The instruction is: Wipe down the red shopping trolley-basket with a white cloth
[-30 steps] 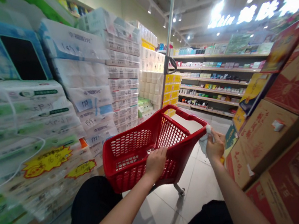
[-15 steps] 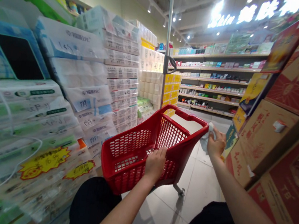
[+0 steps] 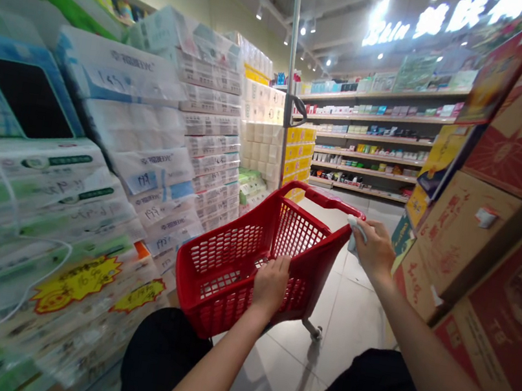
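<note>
A red plastic shopping cart with lattice walls stands tilted across the middle of the head view, its handle at the far upper end. My left hand is closed over the near side rim, fingers curled inward over the basket. At the right end of the handle, my right hand presses a pale cloth against the red frame. Its fingers are bent around the cloth, which hangs partly below them. Inside the basket only the perforated floor and walls show.
Stacked tissue packs rise close on the left, with a white cable over the nearest ones. Cardboard boxes are piled on the right. A metal pole stands behind the cart, and stocked shelves line the back.
My right hand and the cloth have shifted slightly left and down along the corner of the cart's handle. My left hand has stayed on the rim.
</note>
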The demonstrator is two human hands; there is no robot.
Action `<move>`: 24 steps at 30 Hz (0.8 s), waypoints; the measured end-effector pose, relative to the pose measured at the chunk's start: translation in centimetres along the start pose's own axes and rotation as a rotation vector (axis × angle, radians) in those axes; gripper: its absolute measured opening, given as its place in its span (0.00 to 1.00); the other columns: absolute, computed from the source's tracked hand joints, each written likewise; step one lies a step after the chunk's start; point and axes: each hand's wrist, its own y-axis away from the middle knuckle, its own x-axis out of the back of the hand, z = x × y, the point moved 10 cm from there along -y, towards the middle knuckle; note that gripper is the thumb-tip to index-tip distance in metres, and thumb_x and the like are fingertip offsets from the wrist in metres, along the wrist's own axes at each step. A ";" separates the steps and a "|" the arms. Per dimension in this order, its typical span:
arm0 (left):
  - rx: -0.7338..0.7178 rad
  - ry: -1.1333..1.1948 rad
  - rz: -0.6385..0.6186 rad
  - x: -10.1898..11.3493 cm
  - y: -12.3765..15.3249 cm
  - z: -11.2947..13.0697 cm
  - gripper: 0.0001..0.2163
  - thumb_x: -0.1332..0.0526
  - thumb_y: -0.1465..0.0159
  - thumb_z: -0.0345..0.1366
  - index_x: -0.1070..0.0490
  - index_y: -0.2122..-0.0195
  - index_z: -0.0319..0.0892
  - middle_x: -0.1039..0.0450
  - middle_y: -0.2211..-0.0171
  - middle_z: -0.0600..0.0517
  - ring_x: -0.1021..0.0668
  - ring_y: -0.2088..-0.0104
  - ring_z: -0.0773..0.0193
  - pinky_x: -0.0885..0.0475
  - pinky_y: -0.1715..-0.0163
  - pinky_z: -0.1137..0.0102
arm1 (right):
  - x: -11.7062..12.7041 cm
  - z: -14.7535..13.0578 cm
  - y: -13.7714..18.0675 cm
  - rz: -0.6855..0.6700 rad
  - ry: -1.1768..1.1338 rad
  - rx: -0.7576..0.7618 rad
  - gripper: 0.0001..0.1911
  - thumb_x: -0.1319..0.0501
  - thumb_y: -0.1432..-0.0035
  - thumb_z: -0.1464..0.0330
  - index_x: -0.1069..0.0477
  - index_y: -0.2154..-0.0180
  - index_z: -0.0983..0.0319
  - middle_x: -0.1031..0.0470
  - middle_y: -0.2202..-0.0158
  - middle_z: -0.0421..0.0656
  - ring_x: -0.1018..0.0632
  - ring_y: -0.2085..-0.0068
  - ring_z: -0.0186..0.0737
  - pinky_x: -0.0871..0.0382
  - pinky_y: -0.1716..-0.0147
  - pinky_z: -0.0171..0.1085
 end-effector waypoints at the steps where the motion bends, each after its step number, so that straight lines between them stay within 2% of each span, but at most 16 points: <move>1: -0.002 0.000 0.002 0.0 0.0 0.0 0.15 0.46 0.32 0.32 0.38 0.44 0.42 0.28 0.50 0.46 0.25 0.54 0.58 0.31 0.55 0.64 | 0.0 -0.9 0.3 -0.027 0.015 0.043 0.16 0.47 0.34 0.56 0.26 0.50 0.50 0.27 0.53 0.41 0.26 0.56 0.42 0.40 0.72 0.36; 6: -0.006 0.006 0.010 0.2 0.0 0.1 0.14 0.46 0.32 0.32 0.37 0.45 0.42 0.28 0.51 0.46 0.25 0.55 0.58 0.31 0.56 0.64 | -0.7 -7.1 4.2 -0.217 0.037 0.359 0.17 0.49 0.31 0.62 0.31 0.44 0.49 0.25 0.55 0.41 0.26 0.56 0.39 0.41 0.73 0.35; 9: -0.005 0.008 0.003 0.2 0.0 0.1 0.14 0.46 0.32 0.32 0.37 0.45 0.42 0.28 0.52 0.46 0.25 0.55 0.58 0.31 0.56 0.64 | -0.8 -7.6 4.5 -0.270 0.056 0.462 0.17 0.48 0.32 0.64 0.32 0.44 0.48 0.25 0.55 0.41 0.26 0.57 0.39 0.41 0.73 0.35; 11: -0.001 0.007 -0.005 0.1 0.1 0.1 0.14 0.45 0.32 0.32 0.37 0.45 0.42 0.28 0.52 0.46 0.25 0.55 0.58 0.31 0.56 0.64 | -0.4 -5.7 3.1 -0.233 0.081 0.400 0.16 0.48 0.33 0.64 0.31 0.46 0.48 0.25 0.54 0.40 0.26 0.57 0.40 0.42 0.74 0.36; 14: 0.006 0.010 -0.004 0.2 0.0 0.1 0.14 0.46 0.32 0.32 0.38 0.45 0.42 0.28 0.52 0.46 0.25 0.55 0.59 0.32 0.55 0.64 | 0.5 -1.5 1.0 -0.123 0.088 0.154 0.16 0.47 0.33 0.61 0.30 0.47 0.49 0.25 0.53 0.41 0.25 0.59 0.41 0.45 0.76 0.36; 16: 0.011 0.011 0.004 0.3 0.0 0.1 0.14 0.46 0.32 0.32 0.37 0.45 0.42 0.28 0.52 0.47 0.26 0.55 0.59 0.32 0.56 0.64 | 0.4 -0.1 1.2 -0.092 0.032 0.035 0.16 0.47 0.34 0.61 0.32 0.46 0.51 0.25 0.53 0.41 0.24 0.61 0.41 0.45 0.76 0.36; 18: 0.011 0.009 0.007 0.4 -0.1 0.1 0.13 0.46 0.32 0.31 0.37 0.46 0.42 0.28 0.53 0.47 0.26 0.55 0.58 0.32 0.56 0.64 | -0.3 -0.5 2.6 -0.093 -0.057 -0.005 0.17 0.46 0.35 0.61 0.34 0.46 0.53 0.24 0.53 0.42 0.24 0.60 0.42 0.42 0.75 0.36; 20: 0.007 0.009 0.008 0.4 -0.2 0.2 0.13 0.45 0.32 0.31 0.36 0.47 0.42 0.28 0.53 0.47 0.26 0.56 0.58 0.31 0.57 0.64 | -1.2 -2.2 4.5 -0.112 -0.135 0.008 0.15 0.47 0.35 0.61 0.34 0.47 0.54 0.24 0.53 0.42 0.23 0.59 0.43 0.41 0.74 0.36; 24: 0.014 0.003 0.014 0.2 -0.5 0.1 0.13 0.46 0.32 0.31 0.36 0.46 0.42 0.28 0.52 0.46 0.25 0.56 0.59 0.32 0.56 0.64 | -3.1 -6.5 7.9 -0.248 -0.198 0.168 0.12 0.47 0.34 0.61 0.31 0.52 0.52 0.24 0.55 0.40 0.24 0.62 0.39 0.41 0.74 0.35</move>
